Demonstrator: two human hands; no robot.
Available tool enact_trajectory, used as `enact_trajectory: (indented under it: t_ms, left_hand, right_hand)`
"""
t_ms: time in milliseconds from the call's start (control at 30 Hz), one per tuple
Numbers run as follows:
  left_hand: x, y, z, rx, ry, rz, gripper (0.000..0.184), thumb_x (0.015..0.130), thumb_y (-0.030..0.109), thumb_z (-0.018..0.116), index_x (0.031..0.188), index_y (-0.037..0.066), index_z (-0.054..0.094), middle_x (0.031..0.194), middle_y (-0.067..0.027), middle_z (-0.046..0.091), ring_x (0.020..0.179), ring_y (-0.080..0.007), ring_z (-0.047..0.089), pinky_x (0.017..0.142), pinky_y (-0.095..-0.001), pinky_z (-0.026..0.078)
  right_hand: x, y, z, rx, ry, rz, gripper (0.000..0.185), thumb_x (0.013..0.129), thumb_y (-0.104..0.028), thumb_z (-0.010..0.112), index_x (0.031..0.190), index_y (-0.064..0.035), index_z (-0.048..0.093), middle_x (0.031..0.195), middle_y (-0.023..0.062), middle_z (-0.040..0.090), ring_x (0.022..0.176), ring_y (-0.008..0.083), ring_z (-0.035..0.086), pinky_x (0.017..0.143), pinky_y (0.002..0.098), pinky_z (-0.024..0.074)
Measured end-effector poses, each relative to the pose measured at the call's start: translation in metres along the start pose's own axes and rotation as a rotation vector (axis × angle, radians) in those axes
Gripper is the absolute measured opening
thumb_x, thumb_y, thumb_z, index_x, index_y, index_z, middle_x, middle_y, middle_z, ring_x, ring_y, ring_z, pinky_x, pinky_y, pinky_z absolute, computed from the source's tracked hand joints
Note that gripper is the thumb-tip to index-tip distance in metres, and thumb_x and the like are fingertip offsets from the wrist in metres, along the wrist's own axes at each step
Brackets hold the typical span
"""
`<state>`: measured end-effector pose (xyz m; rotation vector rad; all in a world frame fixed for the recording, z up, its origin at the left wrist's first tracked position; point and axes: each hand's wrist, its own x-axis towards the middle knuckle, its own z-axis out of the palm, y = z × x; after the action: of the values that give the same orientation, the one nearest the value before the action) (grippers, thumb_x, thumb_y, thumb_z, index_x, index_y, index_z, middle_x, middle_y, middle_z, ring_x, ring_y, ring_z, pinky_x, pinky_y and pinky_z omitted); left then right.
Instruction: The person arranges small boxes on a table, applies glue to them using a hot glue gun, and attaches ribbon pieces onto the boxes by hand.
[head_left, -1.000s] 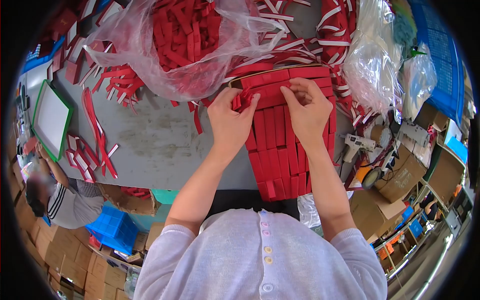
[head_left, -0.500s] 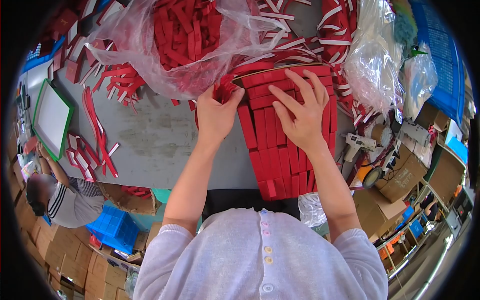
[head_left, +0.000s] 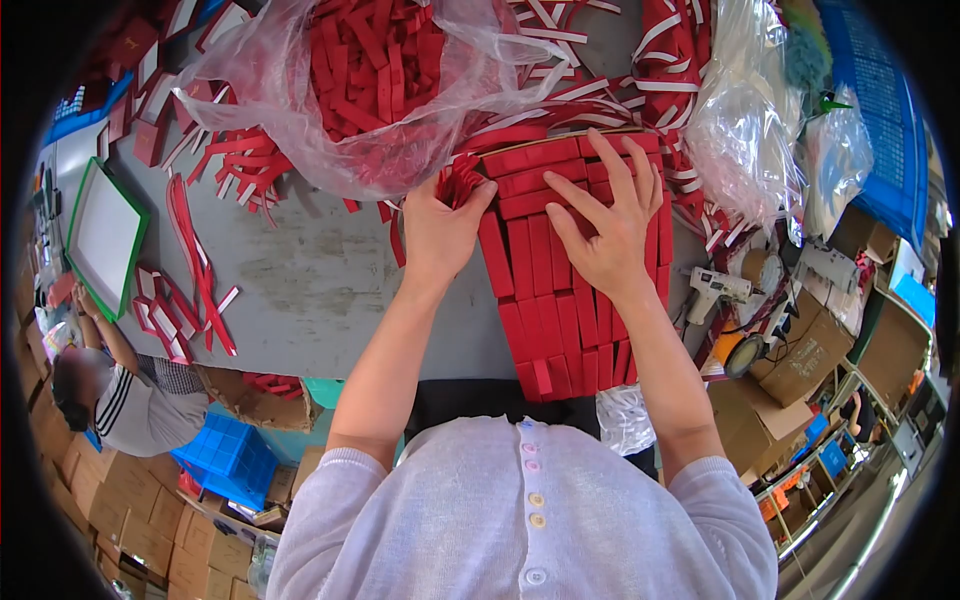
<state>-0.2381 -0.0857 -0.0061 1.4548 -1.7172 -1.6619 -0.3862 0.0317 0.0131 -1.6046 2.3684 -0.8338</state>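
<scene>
My left hand (head_left: pixel 443 228) is closed, thumb against fingers, around a bundle of red strips (head_left: pixel 460 183) at the left upper corner of a packed block of pieces. These red bar-shaped pieces (head_left: pixel 545 335) sit in tight rows, with a thin brown cardboard edge (head_left: pixel 530 147) along the far side. Over the upper right of the rows lies my right hand (head_left: pixel 612 235), its fingers spread and touching the pieces, with nothing gripped. Behind my left hand, a clear plastic bag (head_left: pixel 240 75) holds many loose red pieces (head_left: pixel 375 65).
Red-and-white strips (head_left: pixel 190 250) lie on the grey table (head_left: pixel 300 270). A glue gun (head_left: pixel 715 290) and plastic bags (head_left: pixel 745 130) are at the right. At the left, a person (head_left: pixel 140 400) works beside a green-rimmed tray (head_left: pixel 105 235). A blue crate (head_left: pixel 225 455) stands below.
My left hand has shifted slightly right with the red strips, closer to the packed rows. The right hand's fingers have moved a little upward over the pieces.
</scene>
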Motion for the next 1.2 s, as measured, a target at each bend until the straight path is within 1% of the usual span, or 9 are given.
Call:
enact_trajectory:
  t_ms: [100, 167, 367, 467, 633, 867, 967, 1100, 1200]
  left_hand:
    - [-0.001, 0.000, 0.001, -0.006, 0.005, 0.005, 0.012, 0.077, 0.008, 0.069, 0.079, -0.001, 0.061, 0.064, -0.0022, 0.059, 0.060, -0.0082, 0.049, 0.060, -0.0267, 0.042]
    - [0.000, 0.000, 0.000, 0.002, 0.001, -0.008, 0.012, 0.077, 0.008, 0.069, 0.079, -0.001, 0.061, 0.064, -0.0023, 0.059, 0.060, -0.0084, 0.049, 0.060, -0.0268, 0.042]
    - [0.000, 0.001, 0.000, -0.024, 0.006, 0.013, 0.012, 0.077, 0.009, 0.069, 0.079, -0.001, 0.061, 0.064, -0.0024, 0.059, 0.060, -0.0087, 0.049, 0.060, -0.0269, 0.042]
    - [-0.001, 0.004, 0.000, 0.008, 0.007, 0.001, 0.013, 0.077, 0.009, 0.069, 0.079, -0.002, 0.061, 0.064, -0.0030, 0.059, 0.060, -0.0088, 0.049, 0.060, -0.0269, 0.042]
    - [0.000, 0.005, -0.001, 0.056, 0.009, -0.013, 0.013, 0.077, 0.009, 0.069, 0.078, -0.002, 0.061, 0.063, -0.0037, 0.059, 0.060, -0.0089, 0.050, 0.060, -0.0271, 0.043]
    - [0.001, 0.003, 0.000, 0.012, 0.003, 0.020, 0.014, 0.076, 0.009, 0.069, 0.080, -0.002, 0.061, 0.064, -0.0035, 0.060, 0.060, -0.0087, 0.050, 0.061, -0.0269, 0.043]
    - [0.001, 0.003, -0.001, 0.021, -0.007, 0.001, 0.014, 0.076, 0.009, 0.069, 0.081, -0.002, 0.061, 0.064, -0.0033, 0.060, 0.061, -0.0088, 0.049, 0.061, -0.0268, 0.043]
    - [0.001, 0.003, 0.000, 0.023, -0.006, 0.018, 0.014, 0.076, 0.009, 0.069, 0.081, -0.002, 0.061, 0.064, -0.0036, 0.060, 0.061, -0.0086, 0.049, 0.061, -0.0267, 0.043]
    - [0.000, 0.002, -0.002, 0.066, 0.023, 0.069, 0.014, 0.077, 0.009, 0.069, 0.082, -0.002, 0.061, 0.064, -0.0047, 0.059, 0.060, -0.0093, 0.049, 0.061, -0.0267, 0.043]
  right_hand:
    - [-0.004, 0.002, 0.003, -0.067, 0.010, 0.023, 0.026, 0.076, -0.025, 0.069, 0.101, -0.0266, 0.072, 0.139, 0.0038, 0.044, 0.131, 0.0329, 0.031, 0.106, 0.0532, 0.0167]
    - [-0.006, 0.002, 0.005, -0.115, 0.022, 0.019, 0.025, 0.076, -0.028, 0.069, 0.101, -0.0257, 0.071, 0.139, 0.0062, 0.042, 0.131, 0.0346, 0.029, 0.105, 0.0577, 0.0160]
    - [-0.007, -0.007, 0.002, -0.066, 0.018, 0.054, 0.030, 0.078, -0.029, 0.067, 0.108, -0.0255, 0.069, 0.140, 0.0069, 0.041, 0.132, 0.0356, 0.028, 0.105, 0.0585, 0.0144]
    - [-0.011, -0.005, 0.008, -0.106, 0.013, 0.048, 0.031, 0.078, -0.029, 0.067, 0.109, -0.0251, 0.068, 0.140, 0.0072, 0.040, 0.132, 0.0363, 0.028, 0.105, 0.0591, 0.0143]
    - [-0.013, -0.008, 0.006, -0.128, 0.007, 0.060, 0.031, 0.078, -0.028, 0.067, 0.109, -0.0256, 0.068, 0.141, 0.0064, 0.040, 0.133, 0.0358, 0.027, 0.106, 0.0583, 0.0130]
    - [-0.010, -0.008, 0.004, -0.077, -0.010, 0.051, 0.032, 0.077, -0.026, 0.068, 0.109, -0.0273, 0.068, 0.143, 0.0059, 0.038, 0.134, 0.0349, 0.027, 0.107, 0.0569, 0.0117]
    - [-0.012, -0.003, 0.007, -0.113, 0.007, 0.032, 0.029, 0.078, -0.030, 0.067, 0.107, -0.0269, 0.069, 0.142, 0.0077, 0.038, 0.133, 0.0368, 0.026, 0.105, 0.0590, 0.0142]
    - [-0.010, -0.002, 0.006, -0.116, 0.022, 0.031, 0.028, 0.079, -0.030, 0.066, 0.107, -0.0282, 0.069, 0.142, 0.0078, 0.038, 0.133, 0.0368, 0.025, 0.105, 0.0591, 0.0141]
    - [-0.009, -0.007, 0.002, -0.121, 0.032, 0.031, 0.028, 0.078, -0.029, 0.067, 0.105, -0.0263, 0.069, 0.141, 0.0080, 0.039, 0.132, 0.0362, 0.028, 0.104, 0.0587, 0.0171]
